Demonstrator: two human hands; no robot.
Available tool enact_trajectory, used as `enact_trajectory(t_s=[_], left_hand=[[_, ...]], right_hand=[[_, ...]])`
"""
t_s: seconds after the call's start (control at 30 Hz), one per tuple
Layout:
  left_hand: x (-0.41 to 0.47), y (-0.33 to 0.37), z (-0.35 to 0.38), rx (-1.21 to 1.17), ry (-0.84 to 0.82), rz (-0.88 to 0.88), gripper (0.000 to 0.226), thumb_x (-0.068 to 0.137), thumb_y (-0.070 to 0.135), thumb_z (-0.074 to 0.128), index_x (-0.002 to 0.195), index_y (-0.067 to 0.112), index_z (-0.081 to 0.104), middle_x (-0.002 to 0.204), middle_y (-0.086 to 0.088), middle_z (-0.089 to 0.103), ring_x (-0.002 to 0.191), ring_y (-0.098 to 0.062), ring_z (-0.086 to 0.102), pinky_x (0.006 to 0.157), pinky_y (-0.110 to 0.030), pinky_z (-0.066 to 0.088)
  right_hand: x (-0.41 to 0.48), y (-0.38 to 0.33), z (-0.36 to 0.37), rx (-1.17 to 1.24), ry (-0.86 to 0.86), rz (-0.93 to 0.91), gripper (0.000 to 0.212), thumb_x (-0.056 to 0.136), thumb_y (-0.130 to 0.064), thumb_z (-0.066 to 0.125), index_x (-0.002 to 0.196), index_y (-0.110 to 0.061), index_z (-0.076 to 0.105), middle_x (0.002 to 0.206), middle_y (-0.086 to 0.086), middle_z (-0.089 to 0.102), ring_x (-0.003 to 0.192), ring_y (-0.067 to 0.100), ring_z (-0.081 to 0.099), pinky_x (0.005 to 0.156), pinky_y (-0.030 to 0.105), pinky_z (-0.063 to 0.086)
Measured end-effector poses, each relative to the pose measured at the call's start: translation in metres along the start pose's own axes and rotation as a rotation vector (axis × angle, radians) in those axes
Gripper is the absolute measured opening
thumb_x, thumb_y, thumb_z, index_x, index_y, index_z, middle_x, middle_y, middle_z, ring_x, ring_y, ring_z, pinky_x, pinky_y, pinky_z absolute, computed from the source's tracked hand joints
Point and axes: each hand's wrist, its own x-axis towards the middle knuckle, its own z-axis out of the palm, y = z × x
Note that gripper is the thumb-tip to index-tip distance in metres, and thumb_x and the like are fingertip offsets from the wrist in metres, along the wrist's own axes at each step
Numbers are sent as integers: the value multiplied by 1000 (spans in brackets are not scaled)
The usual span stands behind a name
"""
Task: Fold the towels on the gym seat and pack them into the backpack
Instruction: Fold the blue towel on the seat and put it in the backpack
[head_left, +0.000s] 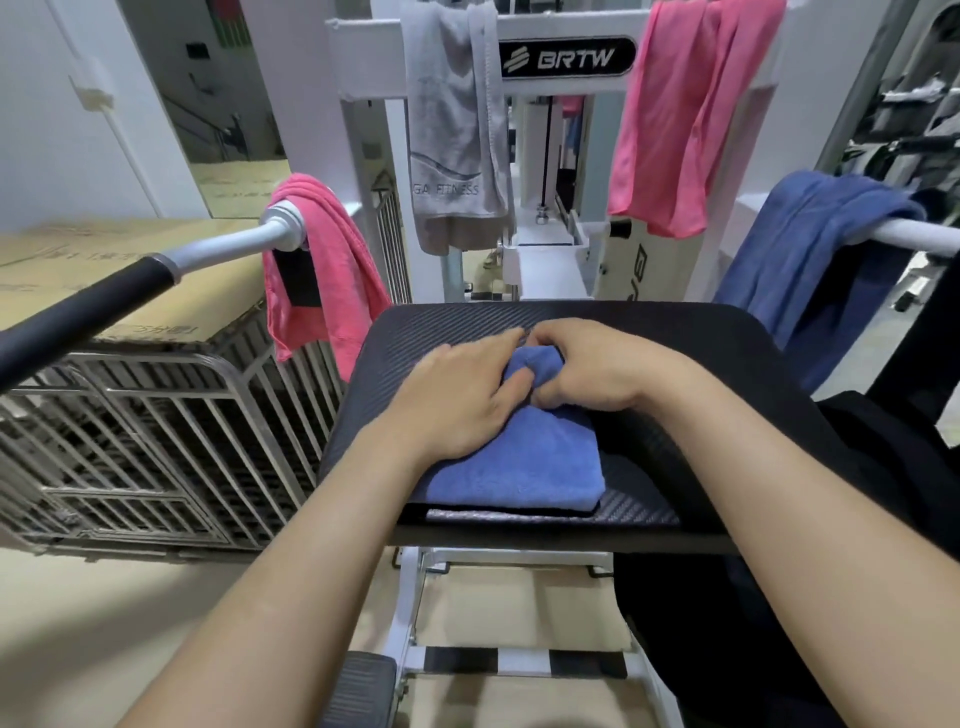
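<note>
Towels in all: five.
Blue towels: two, the folded blue towel (519, 467) on the near seat and the hanging blue towel (800, 249) on the right bar (914, 236).
Pink towels: two, the left pink towel (322, 270) on the left bar (104, 296) and the far pink towel (685, 114) on the frame.
Grey towel (452, 130): one, far, on the frame.
Hands: two, the left hand (457, 395) and the right hand (597, 364).
Gym seat (405, 338): one.
Handle bars: two.
Brand plate (569, 57): one, far.
Black bag (753, 623): one, near right.
Wire cage (156, 441): one, left.
Cardboard box (78, 270): at least one, left; the exact number I cannot tell.
</note>
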Motion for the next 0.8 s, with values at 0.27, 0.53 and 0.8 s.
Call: enact_trajectory(t_s=[0.27,0.53,0.8], left_hand=[[-3,2,-3,79,44,-140,38,83,60,54,90,23,53,84,10,58,88,-22,58,72,-38,44],[-23,17,-21,-863,360,-410,23,93,40,57,92,19,68,88,5,74,80,-9,68,74,-35,55],[-78,74,0,-1709,-116,-356,19,83,16,66,99,8,72,100,-12,74,88,-24,72,77,-35,59]], right_hand=[[-16,25,28,653,295,-89,66,71,-13,82,126,-29,51,89,4,68,71,4,65,68,19,54],[-59,29,25,984,52,-128,39,80,-4,73,118,-10,64,108,9,70,96,21,68,78,40,57],[-122,17,58,1618,579,18,47,92,-9,60,136,-15,46,125,17,62,110,26,65,90,42,54]])
